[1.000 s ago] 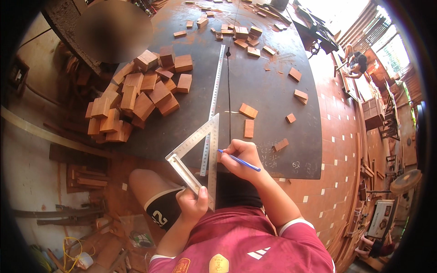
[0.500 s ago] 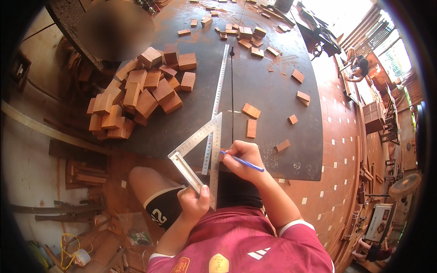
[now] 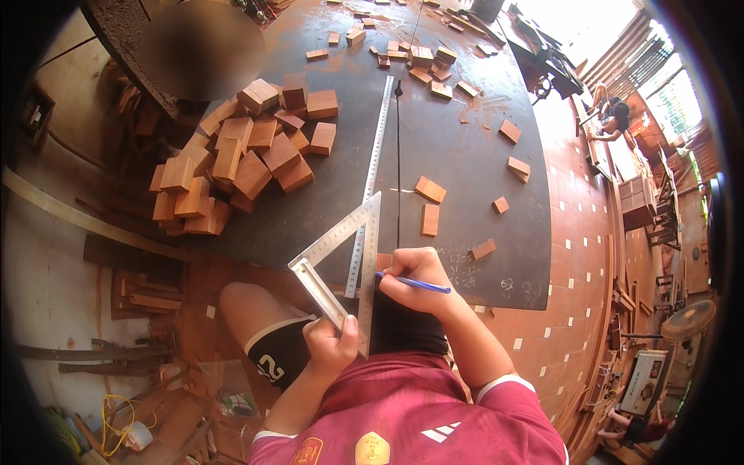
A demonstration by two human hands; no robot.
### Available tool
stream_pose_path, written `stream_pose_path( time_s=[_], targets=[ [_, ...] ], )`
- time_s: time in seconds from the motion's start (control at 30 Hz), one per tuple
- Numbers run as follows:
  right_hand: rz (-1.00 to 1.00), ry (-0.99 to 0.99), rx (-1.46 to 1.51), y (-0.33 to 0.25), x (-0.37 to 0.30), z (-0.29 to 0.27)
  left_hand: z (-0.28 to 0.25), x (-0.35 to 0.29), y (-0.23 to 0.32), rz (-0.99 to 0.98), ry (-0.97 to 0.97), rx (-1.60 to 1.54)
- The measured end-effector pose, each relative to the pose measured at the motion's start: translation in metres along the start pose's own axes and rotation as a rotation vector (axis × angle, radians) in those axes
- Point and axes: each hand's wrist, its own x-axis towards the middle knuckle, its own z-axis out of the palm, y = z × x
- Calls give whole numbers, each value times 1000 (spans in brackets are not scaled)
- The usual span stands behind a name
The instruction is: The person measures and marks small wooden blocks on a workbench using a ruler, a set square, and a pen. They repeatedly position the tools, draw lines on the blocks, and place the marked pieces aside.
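Note:
My left hand (image 3: 333, 341) is closed around the thick-edged side of a metal set square (image 3: 370, 256), near its lower corner. The square's long graduated edge runs away from me, over the near table edge. My right hand (image 3: 417, 277) pinches a blue pen (image 3: 428, 285), its tip close to that edge. A small reddish wood piece (image 3: 384, 262) shows partly beside the square, mostly hidden by my right hand. A long steel ruler (image 3: 377, 147) lies on the dark table (image 3: 473, 132), its near part running beneath the square.
A heap of wooden blocks (image 3: 252, 174) covers the table's left. Two blocks (image 3: 430, 220) lie just beyond my right hand; several more scatter to the right and far end. A person (image 3: 616, 116) is at the far right. A fan (image 3: 688, 318) stands on the right.
My right hand has shifted slightly toward me with the pen, whose tip has moved down along the square's edge. More of the wood piece shows. My left hand and the square stay put.

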Motion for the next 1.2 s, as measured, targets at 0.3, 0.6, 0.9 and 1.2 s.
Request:
stream_pose_path(
  time_s=[0.3,0.6,0.9,1.2],
  targets=[
    [42,108,37,4,2,4,-2,2,1,2,-18,22],
    [-64,75,22,4,-19,-4,2,0,-7,-3,13,-39],
    [89,213,185,16,-26,-1,1,6,-4,57,-57,-89],
    [80,243,263,25,-20,5,2,9,-3,59,-94,-118]
  ],
)
